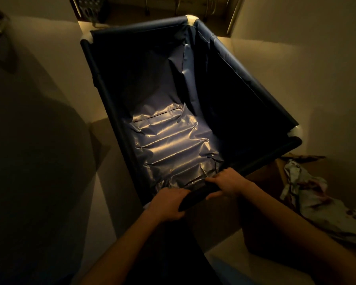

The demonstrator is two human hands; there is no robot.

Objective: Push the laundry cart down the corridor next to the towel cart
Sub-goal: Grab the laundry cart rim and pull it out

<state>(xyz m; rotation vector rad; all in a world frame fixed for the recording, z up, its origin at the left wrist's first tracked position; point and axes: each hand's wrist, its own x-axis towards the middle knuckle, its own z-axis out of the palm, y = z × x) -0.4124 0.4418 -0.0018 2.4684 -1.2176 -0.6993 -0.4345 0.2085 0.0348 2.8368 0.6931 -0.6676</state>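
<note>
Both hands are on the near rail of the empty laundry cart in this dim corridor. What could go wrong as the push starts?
1. The laundry cart sits skewed; its far corner could clip the wall.
2. The cardboard box with crumpled cloth stands close on the right; the cart or a foot may catch it.
3. The left hand and right hand grip near one corner, so it may veer.

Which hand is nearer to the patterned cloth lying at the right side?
Right. The right hand grips the cart's near rail on the side toward the cloth; the left hand grips the same rail farther from it.
</note>
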